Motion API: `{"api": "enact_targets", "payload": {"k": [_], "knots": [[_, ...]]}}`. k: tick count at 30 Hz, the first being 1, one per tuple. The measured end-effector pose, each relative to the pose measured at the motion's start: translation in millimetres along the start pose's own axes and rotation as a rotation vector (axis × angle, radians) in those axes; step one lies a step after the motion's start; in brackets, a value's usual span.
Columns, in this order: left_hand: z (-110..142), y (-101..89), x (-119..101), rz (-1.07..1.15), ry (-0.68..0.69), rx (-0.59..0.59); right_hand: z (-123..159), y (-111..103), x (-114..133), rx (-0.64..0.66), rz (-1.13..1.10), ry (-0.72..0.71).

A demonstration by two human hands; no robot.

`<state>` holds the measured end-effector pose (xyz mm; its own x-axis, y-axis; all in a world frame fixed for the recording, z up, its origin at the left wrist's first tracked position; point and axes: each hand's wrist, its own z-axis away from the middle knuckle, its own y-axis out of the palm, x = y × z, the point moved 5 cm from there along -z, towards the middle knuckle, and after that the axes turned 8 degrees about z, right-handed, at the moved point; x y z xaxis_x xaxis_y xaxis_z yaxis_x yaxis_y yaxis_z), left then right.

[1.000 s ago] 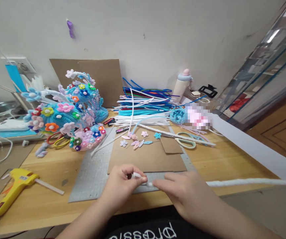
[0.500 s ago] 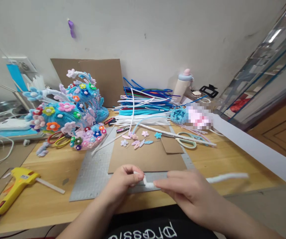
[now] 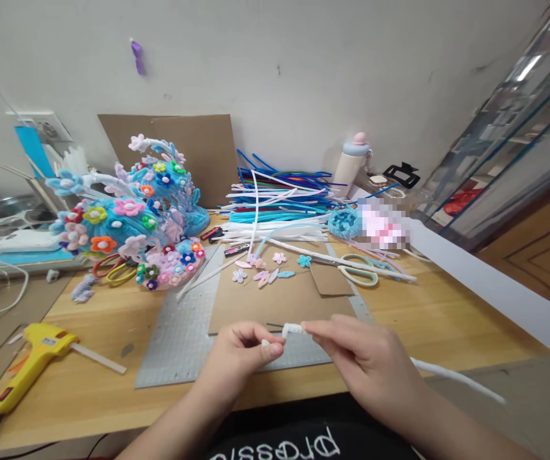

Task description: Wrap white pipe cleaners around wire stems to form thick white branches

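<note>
Desk (image 3: 428, 319): light wood. Clock centred on grey gridded mat (image 3: 174, 348), flat on it. Yellow glue gun (image 3: 20, 374) lying between 8 and 9, stick (image 3: 99, 360) pointing towards 4. Grey-lilac fuzzy piece (image 3: 83, 289) at 9, yellow-and-red scissors (image 3: 108, 275) between 9 and 10. Fuzzy-stem pile (image 3: 279, 217) at 12. White sheet (image 3: 490, 294) at 3.
</note>
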<state>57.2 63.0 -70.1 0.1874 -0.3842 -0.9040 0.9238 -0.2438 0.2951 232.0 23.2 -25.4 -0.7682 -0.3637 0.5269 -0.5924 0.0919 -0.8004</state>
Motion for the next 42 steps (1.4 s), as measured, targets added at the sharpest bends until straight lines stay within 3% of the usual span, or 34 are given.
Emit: {"api": "enact_targets", "payload": {"k": [5,8,10,13,16,22,27,35,42], "knots": [[-12.3,-1.6,16.6,0.16,-0.236,0.124,1.3,-4.0,11.5,0.138,0.007,-0.204],[-15.8,-1.4,8.5,-0.006,-0.192,0.112,3.0,-0.7,16.4,0.279,0.214,-0.317],[-14.1,0.1,-2.1,-0.16,-0.105,0.063,2.6,1.5,14.1,0.301,0.336,-0.299],[-5.8,4.3,-17.5,-0.289,0.044,-0.013,-0.5,1.1,6.8,0.215,0.358,-0.169],[2.6,6.3,-23.7,-0.239,0.146,-0.054,-1.9,-1.1,0.8,0.081,0.222,-0.045],[1.3,0.0,-4.0,0.052,0.099,-0.038,1.2,0.7,0.6,-0.039,0.003,-0.007],[-8.4,-1.8,14.9,0.22,-0.109,0.11,0.2,-6.5,8.3,0.049,-0.009,-0.191],[-5.8,14.3,14.0,0.071,-0.397,0.506,-5.6,-18.8,23.0,0.312,0.396,-0.533],[-5.1,25.7,2.6,0.162,-0.277,0.564,-29.9,-36.4,38.8,0.222,0.422,-0.744]]}}
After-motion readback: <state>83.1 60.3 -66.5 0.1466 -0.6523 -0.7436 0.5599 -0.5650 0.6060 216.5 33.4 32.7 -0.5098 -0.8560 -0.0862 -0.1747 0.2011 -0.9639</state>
